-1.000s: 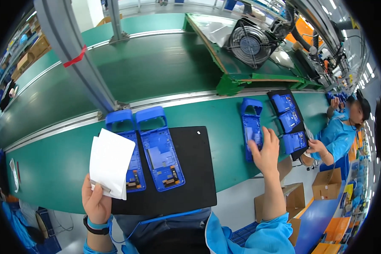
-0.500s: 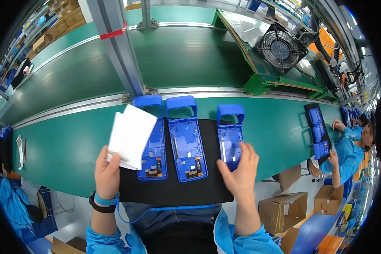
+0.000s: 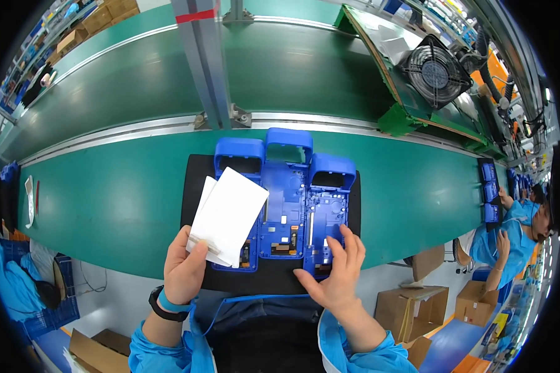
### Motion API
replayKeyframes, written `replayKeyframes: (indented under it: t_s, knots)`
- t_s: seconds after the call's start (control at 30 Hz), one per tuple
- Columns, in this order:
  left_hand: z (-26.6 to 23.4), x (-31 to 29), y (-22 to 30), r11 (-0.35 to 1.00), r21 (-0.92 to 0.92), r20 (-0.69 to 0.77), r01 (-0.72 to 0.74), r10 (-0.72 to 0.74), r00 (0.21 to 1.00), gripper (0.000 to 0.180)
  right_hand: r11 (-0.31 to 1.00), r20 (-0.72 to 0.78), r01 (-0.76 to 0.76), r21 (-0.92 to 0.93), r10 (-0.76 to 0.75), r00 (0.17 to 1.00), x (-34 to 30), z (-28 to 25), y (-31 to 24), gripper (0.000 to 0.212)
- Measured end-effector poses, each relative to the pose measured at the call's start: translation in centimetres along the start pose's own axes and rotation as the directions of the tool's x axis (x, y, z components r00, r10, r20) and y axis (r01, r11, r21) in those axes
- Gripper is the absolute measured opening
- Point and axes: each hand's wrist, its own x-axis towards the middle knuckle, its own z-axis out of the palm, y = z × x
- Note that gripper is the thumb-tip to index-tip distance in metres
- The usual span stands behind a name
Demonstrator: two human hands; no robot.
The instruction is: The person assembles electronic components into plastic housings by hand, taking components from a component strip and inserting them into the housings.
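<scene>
My left hand (image 3: 185,266) pinches a small stack of white sheets (image 3: 233,211), thumb on top near the lower edge. The sheets cover much of the left blue plastic housing (image 3: 239,149). Beside it lie a middle blue housing (image 3: 285,208) and a right blue housing (image 3: 320,214), all three with raised frames at their far ends and small electronic parts inside. They rest close together on a black mat (image 3: 196,168). My right hand (image 3: 339,280) hovers at the near end of the right housing, fingers apart over it; whether the fingertips touch is unclear.
A grey metal post (image 3: 205,68) rises beyond the mat from a rail along the green bench (image 3: 106,205). A black fan (image 3: 435,73) sits on a raised board at back right. At far right a person in blue (image 3: 501,239) works by another mat with blue housings. Cardboard boxes (image 3: 410,311) stand below.
The right housing has come left, close against the middle one, and my right hand has shifted with it. My left hand still holds the sheets. The whole view has shifted.
</scene>
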Motion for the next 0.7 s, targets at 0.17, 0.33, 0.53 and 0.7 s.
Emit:
replayKeyframes:
  t_s: [0.17,0.33,0.53,0.7]
  knots:
    - [2.4,0.3,0.8,0.988,0.135,-0.033,-0.073,0.078,0.996,0.02,0.996,-0.036,0.059,-0.067,-0.061,0.997,1.4,-0.7,1.3,0.075]
    - [4.8,1.0,0.1,0.966,0.227,0.13,-0.127,0.099,0.987,0.018,0.914,-0.126,0.323,0.244,-0.3,0.945,3.5,-2.8,-1.1,0.042]
    - [6.3,1.2,-1.4,0.948,0.261,0.192,-0.182,0.134,0.972,0.019,0.84,-0.18,0.388,0.38,-0.344,0.922,6.9,-0.9,-4.2,0.024]
    - [6.4,1.0,-1.8,0.937,0.278,0.206,-0.211,0.156,0.966,0.019,0.844,-0.172,0.408,0.347,-0.37,0.913,6.5,0.1,-3.5,0.022]
